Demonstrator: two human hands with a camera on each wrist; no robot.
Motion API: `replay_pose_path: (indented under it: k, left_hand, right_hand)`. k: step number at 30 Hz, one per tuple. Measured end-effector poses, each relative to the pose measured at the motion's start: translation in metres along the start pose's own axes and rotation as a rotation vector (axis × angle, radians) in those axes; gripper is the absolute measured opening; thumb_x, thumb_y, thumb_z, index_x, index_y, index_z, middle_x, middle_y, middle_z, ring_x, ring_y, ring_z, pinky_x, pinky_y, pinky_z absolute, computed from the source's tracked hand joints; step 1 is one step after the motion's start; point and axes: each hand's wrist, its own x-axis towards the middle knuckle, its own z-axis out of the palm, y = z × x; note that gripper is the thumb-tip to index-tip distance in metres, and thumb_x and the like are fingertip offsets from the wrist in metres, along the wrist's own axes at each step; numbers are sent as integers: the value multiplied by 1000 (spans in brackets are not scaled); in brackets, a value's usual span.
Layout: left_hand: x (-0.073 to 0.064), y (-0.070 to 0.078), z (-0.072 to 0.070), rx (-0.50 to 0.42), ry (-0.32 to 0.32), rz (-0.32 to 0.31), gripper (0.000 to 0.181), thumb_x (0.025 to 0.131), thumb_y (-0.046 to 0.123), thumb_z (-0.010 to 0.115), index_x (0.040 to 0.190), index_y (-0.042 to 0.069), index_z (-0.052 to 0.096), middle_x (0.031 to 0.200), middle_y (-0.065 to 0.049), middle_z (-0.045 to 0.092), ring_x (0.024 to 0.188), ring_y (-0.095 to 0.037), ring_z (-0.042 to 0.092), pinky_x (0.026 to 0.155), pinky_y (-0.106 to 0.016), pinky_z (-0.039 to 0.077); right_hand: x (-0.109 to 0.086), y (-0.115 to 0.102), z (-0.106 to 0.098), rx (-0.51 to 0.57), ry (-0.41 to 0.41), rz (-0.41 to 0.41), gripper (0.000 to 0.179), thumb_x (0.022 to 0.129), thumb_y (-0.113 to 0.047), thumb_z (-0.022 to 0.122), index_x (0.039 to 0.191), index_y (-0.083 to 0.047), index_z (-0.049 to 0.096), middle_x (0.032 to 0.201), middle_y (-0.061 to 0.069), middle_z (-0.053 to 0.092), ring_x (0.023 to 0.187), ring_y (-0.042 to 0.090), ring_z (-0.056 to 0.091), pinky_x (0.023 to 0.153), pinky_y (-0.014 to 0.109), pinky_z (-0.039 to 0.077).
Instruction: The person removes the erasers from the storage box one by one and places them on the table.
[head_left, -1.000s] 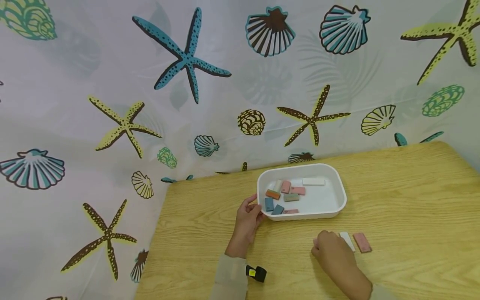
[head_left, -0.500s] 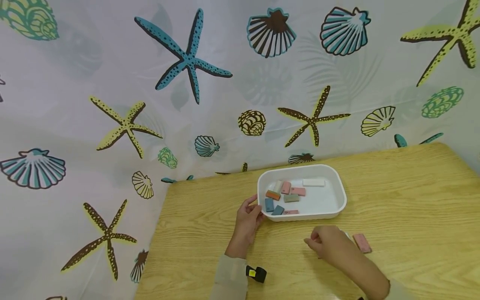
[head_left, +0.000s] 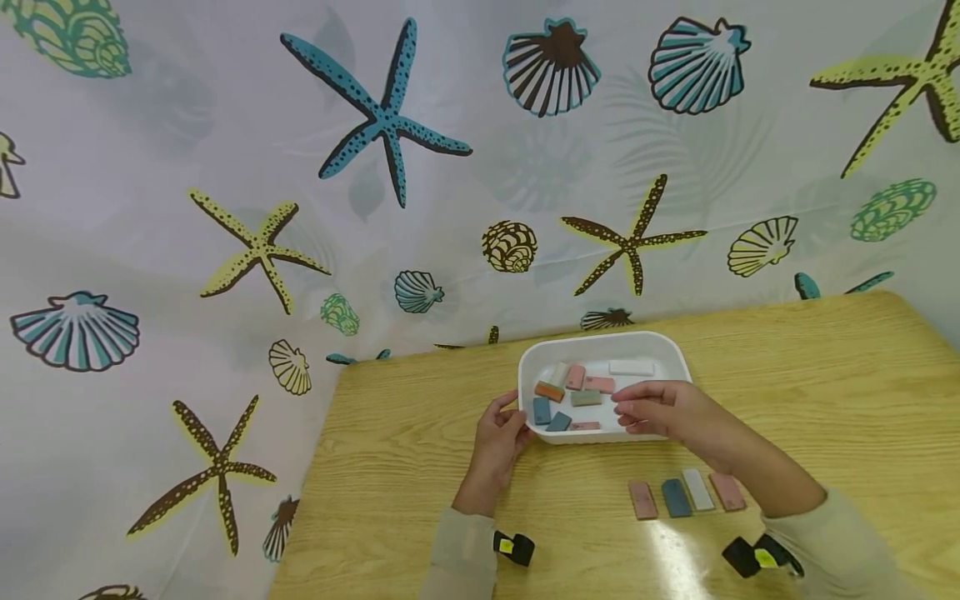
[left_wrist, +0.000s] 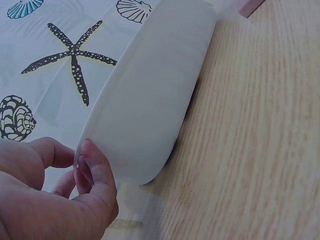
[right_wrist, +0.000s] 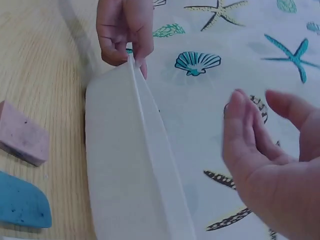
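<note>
Tray (head_left: 592,348): white, on the wood-grain surface (head_left: 397,458), toward its back edge. Left hand (head_left: 498,437) at the tray's left end; its fingers pinch the rim against the thumb, as the left wrist view confirms. Right hand (head_left: 671,412) over the tray's near right part; fingers bent and close together, the thumb parted from them with a visible gap.

Contents of the tray: long white block (head_left: 632,367) by the back wall; cream block (head_left: 559,373), upper pink block (head_left: 575,377) and middle pink block (head_left: 599,384) left of it; orange block (head_left: 550,390) and grey block (head_left: 586,398) nearer; left blue block (head_left: 542,410), lower blue block (head_left: 558,422) and lower pink block (head_left: 585,426) toward the near left corner. The right hand may cover more of the floor.

On the surface in front of the tray, four blocks lie in a row, left to right: outer pink block (head_left: 642,500), row blue block (head_left: 677,497), row white block (head_left: 698,490), end pink block (head_left: 727,492). The outer pink one lies slightly apart from the blue; the others sit close together.

Backdrop: pale cloth (head_left: 450,242) printed with starfish and shells
</note>
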Motion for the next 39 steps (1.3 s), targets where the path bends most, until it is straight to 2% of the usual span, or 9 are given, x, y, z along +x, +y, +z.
replay_pose_path:
  k: [2,4,10,12,14,20,26,31,39]
  left_hand:
    - [0,0,0,-2,-1,3,40,92,5,54,131,9,49,107,-19,50,82,-20,56,74,-30,51]
    - [0,0,0,-1,-5,7,40,92,5,53,132,8,49,107,-19,50,83,-20,56,75,-31,51]
    - [1,0,-1,-2,-6,1,39,93,3,52,132,9,49,109,-21,49,86,-23,57,73,-29,51]
    - [1,0,-2,-2,2,-7,39,93,3,51,131,10,49,108,-21,49,86,-23,57,73,-28,51]
    - [1,0,-2,2,5,-11,39,93,3,52,131,10,49,107,-19,50,85,-22,56,74,-29,51]
    - [2,-1,-2,29,14,-13,39,92,4,53,131,10,50,106,-18,51,85,-22,56,78,-32,50]
    - [4,0,-2,22,23,-15,39,91,3,54,129,11,52,108,-20,51,86,-23,57,78,-33,51]
    - [3,0,-2,18,28,-15,39,91,2,54,129,10,52,105,-19,52,83,-21,57,76,-32,51]
    - [1,2,-1,17,27,-19,39,91,3,54,129,9,52,102,-15,52,84,-21,57,76,-33,51]
  right_hand:
    - [8,2,-8,36,64,-14,37,94,-18,55,118,11,51,105,6,63,96,15,62,84,31,49]
    - [17,5,-15,-14,133,-43,39,95,-19,54,119,12,50,107,7,61,96,15,62,84,30,49]
    - [45,18,-29,-677,309,-158,28,91,-18,59,111,1,61,101,12,63,88,22,61,74,35,51]
    - [53,21,-32,-829,327,-203,22,89,-12,60,107,2,63,98,14,64,87,26,60,72,39,51]
    - [60,23,-35,-916,318,-233,20,87,-5,61,104,5,62,96,17,63,86,29,60,73,43,50]
    - [78,34,-45,-1203,249,-247,23,82,-1,63,103,7,62,96,18,61,90,31,56,78,46,46]
    - [91,48,-50,-1344,266,-316,23,77,4,63,100,7,62,102,22,61,101,37,54,87,48,43]
    - [99,59,-52,-1450,310,-403,20,74,5,65,94,7,63,99,22,62,98,38,55,89,47,42]
    - [104,65,-53,-1469,305,-350,20,76,2,67,94,7,62,99,23,61,98,37,56,89,46,43]
